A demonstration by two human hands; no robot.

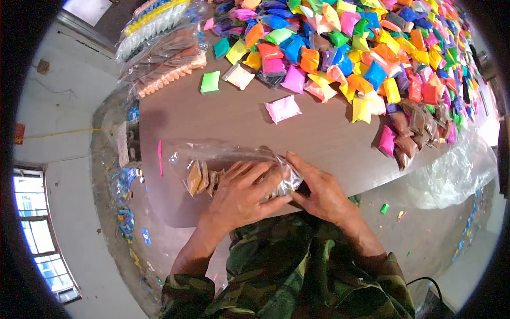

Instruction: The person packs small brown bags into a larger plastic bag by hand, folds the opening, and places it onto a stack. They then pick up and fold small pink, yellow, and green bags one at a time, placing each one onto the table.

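A clear plastic bag (183, 155) lies on its side along the near edge of the table, with several small brown packets (198, 178) lined up in its left end. My left hand (245, 187) is over the middle of the bag, fingers bent around it, hiding part of the contents. At the bag's right end, my right hand (325, 190) pinches the crumpled plastic between thumb and fingers. Further packets under my hands cannot be made out. A pale pink packet (283, 109) sits alone on the table beyond the bag.
A large heap of colourful packets (340, 48) covers the far side of the table (212, 125). Brown packets (408, 143) gather at the right edge, near a big clear plastic sheet (451, 178). Filled bags in rows (164, 58) are stacked at far left. A thin pink strip (160, 158) lies left.
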